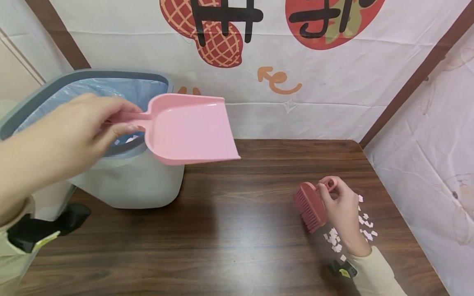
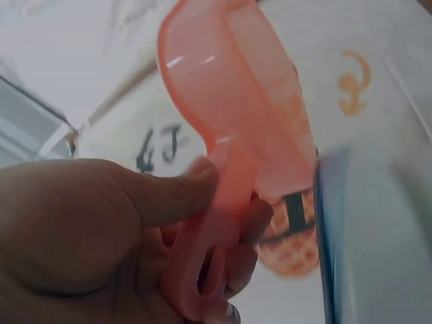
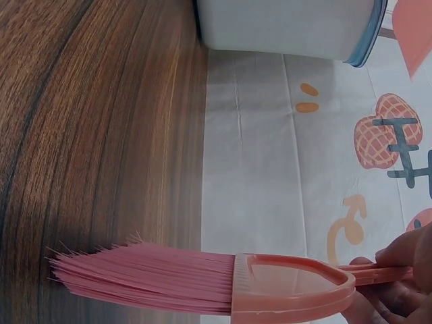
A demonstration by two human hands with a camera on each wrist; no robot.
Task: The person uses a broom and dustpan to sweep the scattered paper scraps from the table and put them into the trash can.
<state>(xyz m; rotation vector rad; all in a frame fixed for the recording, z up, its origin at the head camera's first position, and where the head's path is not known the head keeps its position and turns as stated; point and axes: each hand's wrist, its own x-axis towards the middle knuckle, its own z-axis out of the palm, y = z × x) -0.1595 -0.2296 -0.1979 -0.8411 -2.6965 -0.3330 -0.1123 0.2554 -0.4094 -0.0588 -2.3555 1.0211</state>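
A pink dustpan (image 1: 194,131) is held up by its handle in my left hand (image 1: 83,131), level with the rim of the bin. Nothing lies on its pan. In the left wrist view the thumb and curled fingers grip the dustpan's slotted handle (image 2: 233,182). Over on the right, my right hand (image 1: 342,207) pinches the handle of a pink hand brush (image 1: 314,203). The brush's bristles (image 3: 148,277) point down at the tabletop in the right wrist view. White paper scraps (image 1: 335,240) lie scattered on the table under and beside the right wrist.
A grey bin (image 1: 148,181) with a blue liner (image 1: 144,88) stands at the left, some white scraps inside it. The brown wooden table (image 1: 237,246) meets a printed white cloth (image 1: 255,119) behind and another cloth (image 1: 437,164) on the right.
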